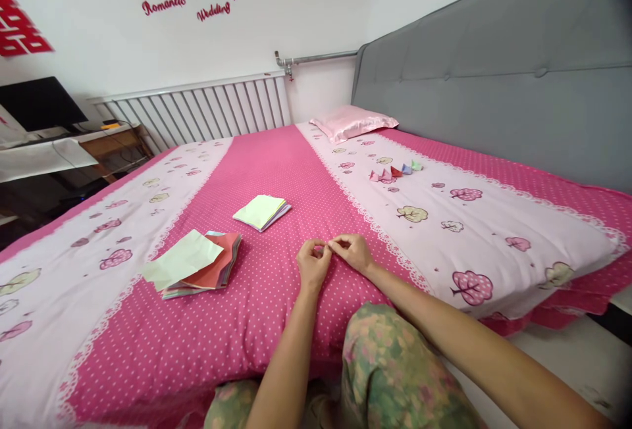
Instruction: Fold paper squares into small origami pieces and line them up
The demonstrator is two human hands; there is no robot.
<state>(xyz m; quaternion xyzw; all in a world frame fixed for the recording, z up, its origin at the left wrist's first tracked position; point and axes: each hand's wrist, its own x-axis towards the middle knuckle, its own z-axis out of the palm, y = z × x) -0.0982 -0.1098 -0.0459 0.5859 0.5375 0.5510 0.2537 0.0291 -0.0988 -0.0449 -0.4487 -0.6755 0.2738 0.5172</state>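
My left hand and my right hand meet just above the pink dotted bedspread, fingertips pinched together. Whatever lies between the fingers is too small or hidden to make out. To the left of my hands is a small stack of square paper sheets, pale yellow on top. Further left and nearer sits a larger pile of coloured paper, with a loose pale green sheet lying across it. Beyond my right hand, several small folded paper pieces in pink, red, blue and green stand in a row.
A pink satin pillow lies near the grey padded headboard. A white slatted radiator runs along the wall. At the far left a black monitor stands on a desk. My knees in patterned trousers are at the bed's edge.
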